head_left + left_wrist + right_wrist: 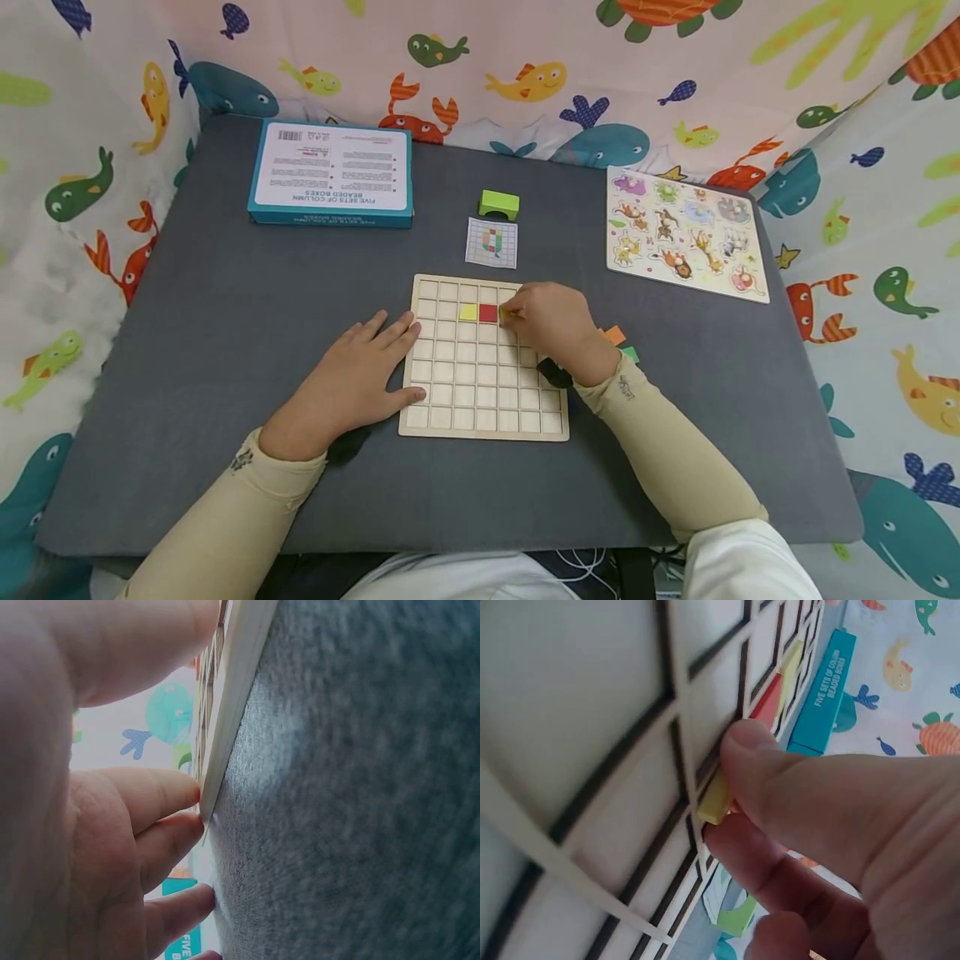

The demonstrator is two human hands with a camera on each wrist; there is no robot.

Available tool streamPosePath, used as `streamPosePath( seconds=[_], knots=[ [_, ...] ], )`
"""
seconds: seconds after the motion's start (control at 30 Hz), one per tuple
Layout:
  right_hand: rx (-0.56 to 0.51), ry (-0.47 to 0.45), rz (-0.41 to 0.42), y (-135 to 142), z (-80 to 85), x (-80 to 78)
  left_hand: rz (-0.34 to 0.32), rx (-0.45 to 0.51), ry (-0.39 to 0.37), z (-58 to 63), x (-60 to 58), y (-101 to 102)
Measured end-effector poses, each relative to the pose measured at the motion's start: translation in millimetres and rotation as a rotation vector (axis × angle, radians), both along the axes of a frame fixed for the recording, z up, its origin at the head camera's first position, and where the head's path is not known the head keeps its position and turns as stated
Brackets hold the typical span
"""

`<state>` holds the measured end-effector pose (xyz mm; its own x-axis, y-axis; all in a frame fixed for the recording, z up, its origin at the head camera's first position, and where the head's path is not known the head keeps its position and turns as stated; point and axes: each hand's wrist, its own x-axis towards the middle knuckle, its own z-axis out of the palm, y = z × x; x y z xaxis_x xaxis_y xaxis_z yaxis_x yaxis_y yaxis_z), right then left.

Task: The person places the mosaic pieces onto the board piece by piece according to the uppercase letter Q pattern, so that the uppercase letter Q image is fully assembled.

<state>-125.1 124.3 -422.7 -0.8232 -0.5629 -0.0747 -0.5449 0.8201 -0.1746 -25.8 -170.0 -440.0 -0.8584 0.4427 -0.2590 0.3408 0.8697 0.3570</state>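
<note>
A wooden grid board lies flat in the middle of the table. One yellow tile and one red tile sit side by side in its second row. My right hand pinches another yellow tile between thumb and finger, at the cell just right of the red one. With fingers spread, my left hand rests at the board's left edge, its fingertips touching the rim. In the left wrist view, the left fingers extend straight against the board's side.
Beyond the board lie a pattern card and a green arched block. A blue box stands back left, an animal puzzle board back right. Orange and green pieces lie partly behind my right wrist.
</note>
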Motion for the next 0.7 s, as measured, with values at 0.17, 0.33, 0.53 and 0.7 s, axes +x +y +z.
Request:
streamPosePath(
  seconds=[0.17, 0.33, 0.53, 0.7],
  knots=[
    [-0.003, -0.054, -0.063, 1.3, 1.7, -0.4, 0.000, -0.003, 0.012, 1.6, 0.9, 1.7],
    [-0.011, -0.078, -0.075, -0.4, 2.0, 1.5, 0.005, 0.004, 0.015, 2.5, 2.3, 3.3],
    [-0.026, -0.093, -0.071, -4.5, 1.2, 1.6, 0.002, 0.006, 0.012, 2.2, 1.7, 3.4],
    [-0.008, -0.142, -0.092, -5.5, -0.3, 1.1, -0.004, 0.002, 0.020, 0.0, 1.8, 1.7]
  ],
)
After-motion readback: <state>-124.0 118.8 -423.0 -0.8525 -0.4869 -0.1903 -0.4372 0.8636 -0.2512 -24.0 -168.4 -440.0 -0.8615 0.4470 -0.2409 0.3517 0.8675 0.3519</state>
